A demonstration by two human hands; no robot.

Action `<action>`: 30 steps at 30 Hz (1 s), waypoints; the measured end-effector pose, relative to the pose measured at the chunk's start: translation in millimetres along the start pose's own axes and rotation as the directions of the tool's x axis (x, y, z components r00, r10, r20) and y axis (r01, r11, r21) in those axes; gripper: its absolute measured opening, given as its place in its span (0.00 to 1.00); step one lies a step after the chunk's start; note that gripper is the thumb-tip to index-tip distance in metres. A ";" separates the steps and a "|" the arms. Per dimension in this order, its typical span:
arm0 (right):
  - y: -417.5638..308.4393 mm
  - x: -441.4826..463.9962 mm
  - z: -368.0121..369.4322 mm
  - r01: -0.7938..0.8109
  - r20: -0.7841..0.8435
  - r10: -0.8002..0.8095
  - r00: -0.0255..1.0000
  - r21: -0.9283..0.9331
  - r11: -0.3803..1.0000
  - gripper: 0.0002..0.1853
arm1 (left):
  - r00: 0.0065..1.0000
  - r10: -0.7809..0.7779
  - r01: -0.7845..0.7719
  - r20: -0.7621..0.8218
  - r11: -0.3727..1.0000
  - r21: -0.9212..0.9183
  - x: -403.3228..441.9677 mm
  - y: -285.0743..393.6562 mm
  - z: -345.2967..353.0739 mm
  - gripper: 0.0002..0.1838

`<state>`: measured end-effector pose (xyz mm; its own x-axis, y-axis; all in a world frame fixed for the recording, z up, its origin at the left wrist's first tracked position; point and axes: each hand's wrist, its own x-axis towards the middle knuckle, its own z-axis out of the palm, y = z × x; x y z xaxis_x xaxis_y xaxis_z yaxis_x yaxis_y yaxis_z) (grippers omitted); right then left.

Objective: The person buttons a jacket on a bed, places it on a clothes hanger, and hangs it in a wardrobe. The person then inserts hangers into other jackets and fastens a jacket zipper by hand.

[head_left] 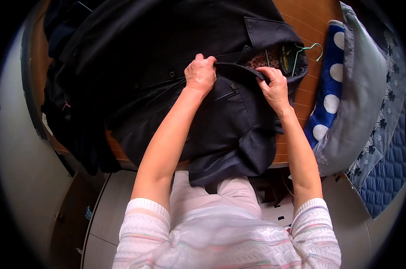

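Observation:
A black coat [167,107] lies spread over a wooden table, its collar toward the right. A light green hanger [317,46] sticks out of the neck opening, where a patterned lining and a dark label show. My left hand [200,73] is closed on the coat's front edge near the middle, the fingers curled into the cloth. To the right, my right hand [273,86] pinches the lapel edge between thumb and fingers, just below the lining. The edge runs slightly raised between both hands.
More dark clothing [79,130] hangs over the table's left side. At the right lie a blue cloth with white dots [332,105], a grey cloth [362,89] and a blue quilted cover [386,179]. The wooden table [309,94] shows beside the collar.

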<state>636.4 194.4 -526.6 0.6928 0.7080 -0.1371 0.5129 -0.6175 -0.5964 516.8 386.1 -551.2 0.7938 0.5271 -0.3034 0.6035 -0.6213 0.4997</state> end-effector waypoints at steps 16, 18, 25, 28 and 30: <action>12.1 11.6 -1.3 -0.149 0.065 0.136 0.989 0.286 0.947 0.07 | 0.821 -0.549 0.571 0.159 0.774 -0.275 21.5 8.2 -1.8 0.10; 15.0 18.6 -0.4 -0.234 0.154 0.192 0.969 0.324 0.917 0.09 | 0.803 -0.567 0.593 0.181 0.733 -0.334 24.1 -0.7 7.4 0.09; 23.8 55.7 -6.1 -0.492 0.469 0.315 0.825 0.323 0.808 0.16 | 0.764 -0.586 0.641 0.270 0.640 -0.424 27.7 -8.9 14.9 0.11; 14.8 64.6 -12.1 -0.566 0.548 0.301 0.780 0.413 0.713 0.15 | 0.792 -0.573 0.594 0.211 0.645 -0.481 28.1 -17.7 27.8 0.08; 16.2 65.0 -8.2 -0.422 0.467 0.205 0.860 0.425 0.801 0.08 | 0.814 -0.557 0.553 0.167 0.653 -0.516 27.3 -15.5 24.9 0.07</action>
<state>693.9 227.5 -538.7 0.4645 0.6423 -0.6096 -0.0968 -0.6474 -0.7559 530.9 395.8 -587.4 0.3222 0.6780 -0.6607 0.7950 0.1851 0.5777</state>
